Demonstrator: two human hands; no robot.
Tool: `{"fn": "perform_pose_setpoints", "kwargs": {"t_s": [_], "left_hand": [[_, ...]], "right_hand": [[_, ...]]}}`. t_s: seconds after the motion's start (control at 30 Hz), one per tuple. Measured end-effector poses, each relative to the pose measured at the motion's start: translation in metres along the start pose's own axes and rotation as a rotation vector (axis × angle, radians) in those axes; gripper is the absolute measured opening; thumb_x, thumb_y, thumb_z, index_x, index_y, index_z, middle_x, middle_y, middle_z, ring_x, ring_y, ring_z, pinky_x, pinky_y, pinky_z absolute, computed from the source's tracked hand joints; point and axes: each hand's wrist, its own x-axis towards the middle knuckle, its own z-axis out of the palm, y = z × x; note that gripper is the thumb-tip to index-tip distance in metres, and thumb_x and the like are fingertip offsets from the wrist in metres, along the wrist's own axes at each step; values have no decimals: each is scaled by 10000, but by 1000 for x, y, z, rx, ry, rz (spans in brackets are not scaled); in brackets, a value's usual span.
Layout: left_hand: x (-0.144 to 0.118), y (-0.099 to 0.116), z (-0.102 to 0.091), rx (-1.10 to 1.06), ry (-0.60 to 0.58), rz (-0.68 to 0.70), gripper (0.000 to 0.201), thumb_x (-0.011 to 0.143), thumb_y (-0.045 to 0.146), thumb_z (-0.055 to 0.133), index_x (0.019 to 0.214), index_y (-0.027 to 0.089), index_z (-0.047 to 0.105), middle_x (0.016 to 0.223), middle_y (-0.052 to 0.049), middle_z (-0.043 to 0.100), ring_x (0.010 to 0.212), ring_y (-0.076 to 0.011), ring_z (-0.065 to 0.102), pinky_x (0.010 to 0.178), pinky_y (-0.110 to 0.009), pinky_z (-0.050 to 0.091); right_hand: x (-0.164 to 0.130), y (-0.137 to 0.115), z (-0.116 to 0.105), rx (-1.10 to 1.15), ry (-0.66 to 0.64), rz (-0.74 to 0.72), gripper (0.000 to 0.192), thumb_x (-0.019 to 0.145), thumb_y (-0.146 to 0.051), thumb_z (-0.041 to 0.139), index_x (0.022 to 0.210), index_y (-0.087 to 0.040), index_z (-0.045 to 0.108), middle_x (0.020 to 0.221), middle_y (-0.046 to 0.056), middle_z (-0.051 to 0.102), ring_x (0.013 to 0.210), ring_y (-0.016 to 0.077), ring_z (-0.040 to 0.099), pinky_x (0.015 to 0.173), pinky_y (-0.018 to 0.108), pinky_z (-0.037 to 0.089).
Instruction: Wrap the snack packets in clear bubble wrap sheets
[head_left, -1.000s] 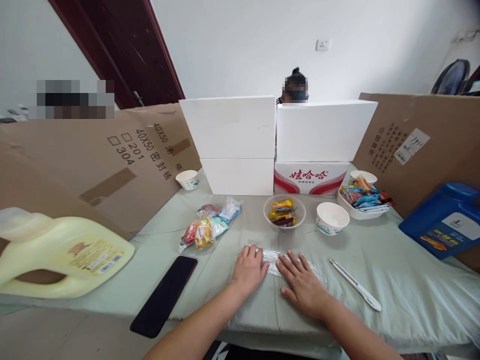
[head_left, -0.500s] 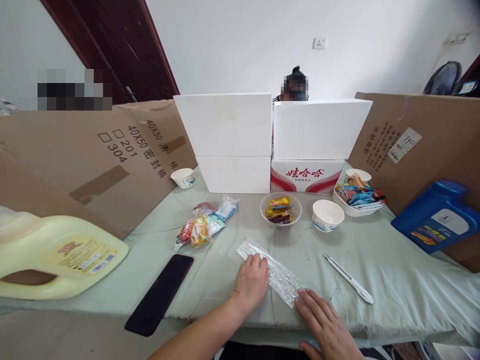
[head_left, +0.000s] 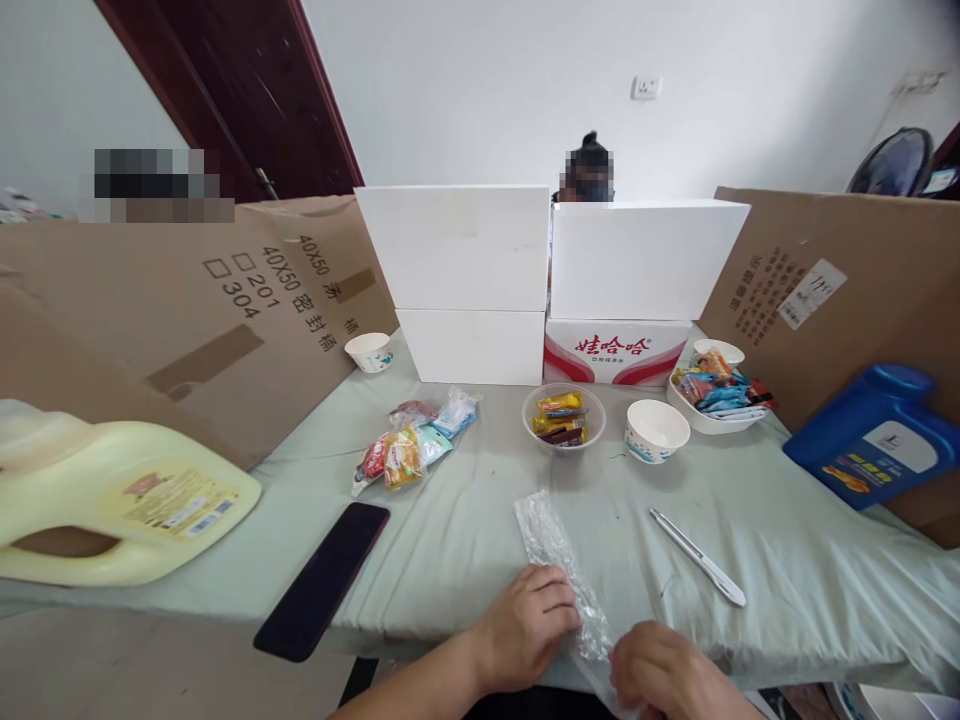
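Note:
A long, narrow clear plastic bag (head_left: 553,558) lies on the pale green cloth (head_left: 465,510), running from the middle of the table down to its near edge. My left hand (head_left: 527,625) rests on the bag's near part, fingers curled over it. My right hand (head_left: 660,675) pinches the bag's near end at the table's edge, fingers closed. A clear bowl of wrapped snacks (head_left: 564,418) and an empty white paper bowl (head_left: 656,430) stand beyond the bag.
A black phone (head_left: 322,580) lies left, a white pen (head_left: 697,570) right. Loose snack packets (head_left: 409,445), a yellow jug (head_left: 112,500), a blue jug (head_left: 874,435), a tray of snacks (head_left: 716,400), white boxes (head_left: 465,280) and cardboard walls ring the table. A person sits behind the boxes.
Both hands slid back toward the near edge, and the bag turned from lying across the table to pointing toward me. My right hand went from flat to closed on its end.

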Motion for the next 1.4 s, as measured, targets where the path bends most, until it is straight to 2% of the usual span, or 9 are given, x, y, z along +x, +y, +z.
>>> {"fn": "perform_pose_setpoints", "kwargs": {"t_s": [0.1, 0.17, 0.27, 0.37, 0.57, 0.83, 0.97, 1.23, 1.4], "left_hand": [[-5, -1, -3, -75, -21, 25, 304, 757, 121, 505, 1032, 219, 590, 1059, -23, 682, 1109, -205, 556, 963, -355, 433], [-6, 0, -9, -117, -38, 41, 333, 749, 109, 496, 1052, 213, 587, 1094, -44, 672, 1132, -213, 550, 1002, -362, 428], [-5, 3, -21, -196, -23, -21, 309, 781, 86, 455, 1045, 191, 579, 1102, -97, 628, 1072, -217, 561, 951, -342, 470], [-7, 3, -25, -259, 98, -177, 212, 801, 65, 428, 933, 186, 543, 988, -101, 595, 915, -195, 570, 802, -291, 504], [-19, -2, -11, -264, 244, -262, 224, 745, 85, 464, 929, 209, 438, 815, -37, 567, 719, -167, 539, 674, -267, 473], [-20, 3, -11, -227, 307, -268, 405, 799, 140, 505, 1192, 186, 416, 978, -84, 626, 851, -200, 614, 791, -316, 508], [-12, 6, -16, -255, 310, -264, 246, 859, 187, 476, 1100, 189, 525, 869, -62, 651, 815, -200, 591, 753, -311, 496], [-20, 12, -11, -79, 206, -401, 131, 817, 142, 509, 832, 193, 629, 762, -44, 628, 720, -190, 547, 696, -327, 459], [-6, 4, -32, -9, 283, -537, 96, 810, 151, 537, 835, 189, 622, 860, -62, 592, 834, -211, 553, 732, -345, 471]], "right_hand": [[32, 11, -15, 179, -148, 243, 259, 761, -42, 448, 863, -222, 604, 817, -8, 659, 759, 126, 604, 713, 225, 452], [59, 28, -15, 259, -167, 342, 238, 748, -64, 456, 840, -211, 619, 802, -9, 665, 745, 127, 601, 697, 225, 443], [100, 56, 4, 363, -96, 462, 200, 733, -100, 487, 841, -197, 625, 783, -14, 672, 730, 129, 602, 677, 219, 439], [129, 76, 35, 381, -6, 553, 166, 769, -161, 494, 879, -183, 616, 770, -10, 669, 713, 132, 603, 656, 218, 440], [145, 84, 68, 228, 91, 685, 187, 813, -218, 496, 956, -186, 612, 763, 8, 678, 696, 155, 616, 648, 239, 428], [142, 70, 82, -54, 145, 653, 235, 889, -209, 444, 1059, -178, 603, 947, 81, 698, 831, 197, 648, 713, 267, 423], [140, 70, 95, -154, 149, 590, 315, 896, -168, 414, 1166, -165, 575, 1056, 106, 673, 836, 187, 652, 711, 263, 438], [135, 78, 105, -385, 298, 368, 323, 901, -139, 412, 1204, -139, 526, 980, 92, 660, 864, 200, 623, 746, 299, 473], [136, 76, 104, -458, 311, 330, 308, 885, -126, 436, 1179, -128, 528, 972, 105, 625, 907, 241, 556, 816, 366, 448]]}}
